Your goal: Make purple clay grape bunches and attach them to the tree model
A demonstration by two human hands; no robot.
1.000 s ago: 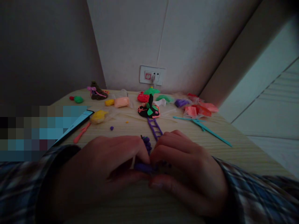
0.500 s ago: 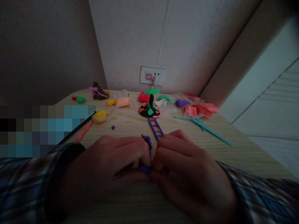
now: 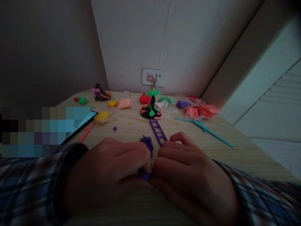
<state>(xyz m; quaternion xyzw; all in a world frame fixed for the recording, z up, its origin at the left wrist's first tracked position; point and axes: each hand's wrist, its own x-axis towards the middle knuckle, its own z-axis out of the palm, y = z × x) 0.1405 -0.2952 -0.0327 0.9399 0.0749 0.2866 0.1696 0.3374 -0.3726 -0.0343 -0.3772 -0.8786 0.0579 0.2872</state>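
My left hand (image 3: 113,169) pinches a small lump of purple modelling clay (image 3: 145,176) between thumb and index finger. My right hand (image 3: 192,175) is closed beside it, its thumb and fingertips meeting the clay's right side; part of the lump is hidden by the fingers. Just beyond my fingers lies a clay bunch of grapes (image 3: 147,142), purple with a green top and dark stem, partly covered by my left hand. A purple clay ladder (image 3: 158,131) runs from near my right fingers toward a black clay base (image 3: 149,113) carrying a green-topped tree (image 3: 154,93).
A phone (image 3: 82,124) lies at left near a coral clay tool (image 3: 87,131). Turquoise modelling tools (image 3: 211,131) lie at right. Bagged clay, including yellow (image 3: 102,117), peach (image 3: 124,103) and purple (image 3: 183,104), sits around a brown clay boot (image 3: 101,93) and wall socket (image 3: 154,77).
My fingers have shifted slightly around the purple clay, and my right index finger has lifted a little. More of the grape bunch shows now. The view has moved slightly.
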